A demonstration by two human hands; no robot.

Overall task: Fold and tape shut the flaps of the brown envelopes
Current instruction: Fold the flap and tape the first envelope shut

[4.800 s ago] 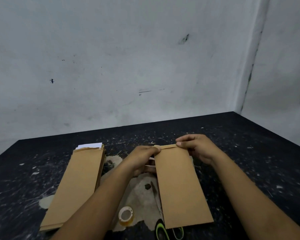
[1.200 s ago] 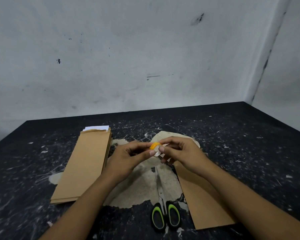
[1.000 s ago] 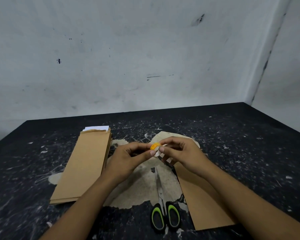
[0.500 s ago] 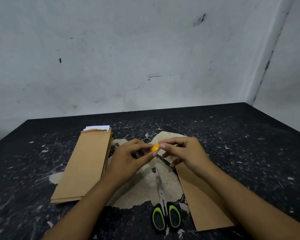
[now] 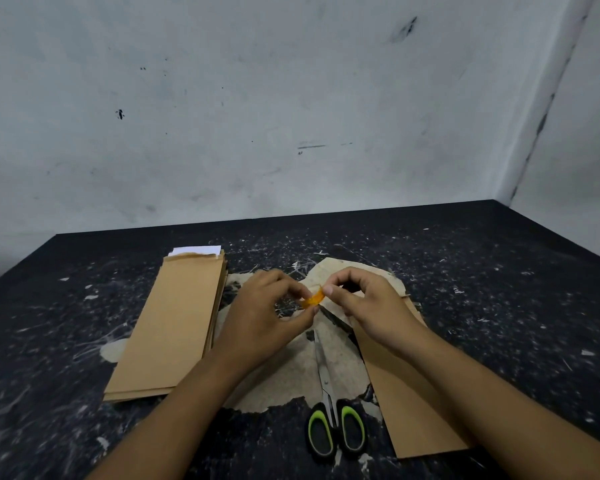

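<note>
Tape roll point(image 5: 313, 298) pinched between left hand point(image 5: 262, 318) and right hand point(image 5: 369, 306).
Fingers of both curled narrow on it. Single brown envelope point(image 5: 407, 393) under right wrist; envelope stack point(image 5: 172, 323) left of left hand; scissors point(image 5: 331, 403) below both hands.

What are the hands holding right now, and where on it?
Both hands pinch the tape roll above the table: left hand by thumb and fingertips at its left edge, right hand at its right edge.

brown envelopes point(image 5: 174, 323), orange tape point(image 5: 313, 298), green-black scissors point(image 5: 335, 429)
</note>
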